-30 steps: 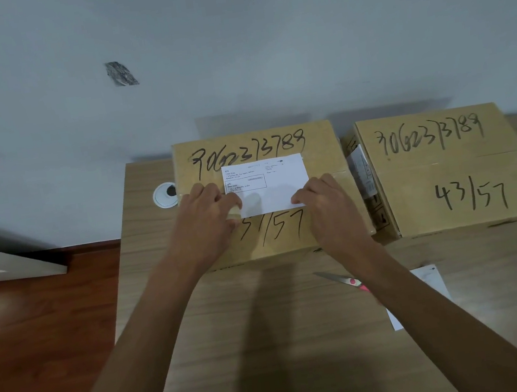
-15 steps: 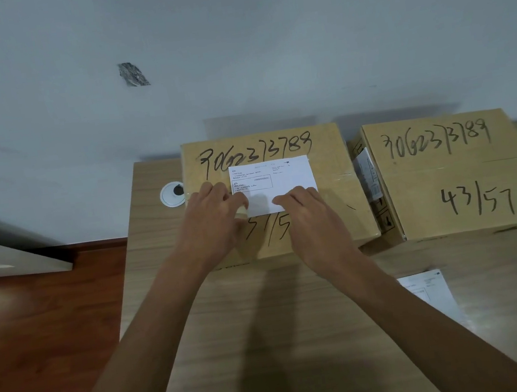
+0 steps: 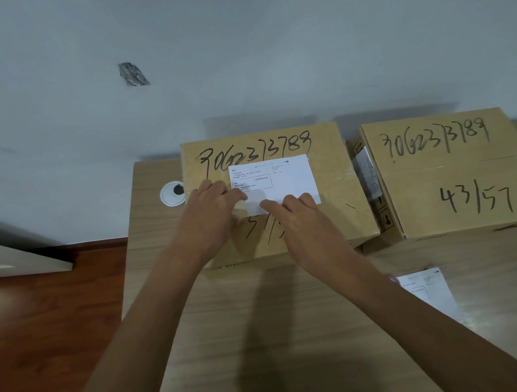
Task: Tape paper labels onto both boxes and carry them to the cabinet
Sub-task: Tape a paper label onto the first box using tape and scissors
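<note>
We're on the first label, lying atop the left box, left hand and right hand pressing it with flat fingers, gripping nothing, so next we need tape, while the second label waits on the counter before the right box

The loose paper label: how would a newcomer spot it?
Start at the wooden desk with two cardboard boxes against the wall. Look in front of the right-hand box, beside the right forearm. That label lies flat on bare desk; the other label sits on the left box.
</note>
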The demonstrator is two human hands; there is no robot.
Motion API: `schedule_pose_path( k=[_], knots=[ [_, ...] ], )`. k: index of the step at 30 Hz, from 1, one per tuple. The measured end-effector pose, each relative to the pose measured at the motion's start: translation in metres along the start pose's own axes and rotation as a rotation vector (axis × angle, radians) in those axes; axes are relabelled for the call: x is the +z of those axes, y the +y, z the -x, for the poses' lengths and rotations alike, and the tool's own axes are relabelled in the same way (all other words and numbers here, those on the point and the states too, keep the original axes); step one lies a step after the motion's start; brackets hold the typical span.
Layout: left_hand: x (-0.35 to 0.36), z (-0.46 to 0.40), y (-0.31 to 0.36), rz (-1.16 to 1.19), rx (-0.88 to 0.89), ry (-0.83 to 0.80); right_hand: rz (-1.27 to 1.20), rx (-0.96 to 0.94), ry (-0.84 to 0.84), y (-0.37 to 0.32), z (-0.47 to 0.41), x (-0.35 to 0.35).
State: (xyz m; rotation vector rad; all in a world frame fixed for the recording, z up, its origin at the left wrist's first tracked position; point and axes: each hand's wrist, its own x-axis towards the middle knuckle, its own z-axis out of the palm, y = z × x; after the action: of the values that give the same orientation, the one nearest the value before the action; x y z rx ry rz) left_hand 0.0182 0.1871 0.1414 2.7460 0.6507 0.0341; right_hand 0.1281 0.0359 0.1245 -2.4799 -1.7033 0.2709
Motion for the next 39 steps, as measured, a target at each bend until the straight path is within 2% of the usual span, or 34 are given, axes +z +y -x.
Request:
schedule_pose_path(
  k=[5, 11, 26, 39],
  knots=[
    [-0.006, 0.007, -0.003, 0.125, 0.041, 0.092, 0.057, 0.008, -0.015, -0.003, -0.001, 0.002],
    [-0.01, 0.008, -0.004, 0.099, 0.099, 0.159, 0.115, 0.0, -0.029, -0.003, -0.001, 0.005],
    [-0.01, 0.015, -0.015, 0.1, 0.08, 0.163, 0.23, -0.021, -0.042, -0.012, 0.0, 0.0],
    [-0.01, 0.016, -0.018, 0.1, 0.015, 0.154, 0.22, -0.024, -0.049, -0.017, 0.001, -0.005]
  ],
)
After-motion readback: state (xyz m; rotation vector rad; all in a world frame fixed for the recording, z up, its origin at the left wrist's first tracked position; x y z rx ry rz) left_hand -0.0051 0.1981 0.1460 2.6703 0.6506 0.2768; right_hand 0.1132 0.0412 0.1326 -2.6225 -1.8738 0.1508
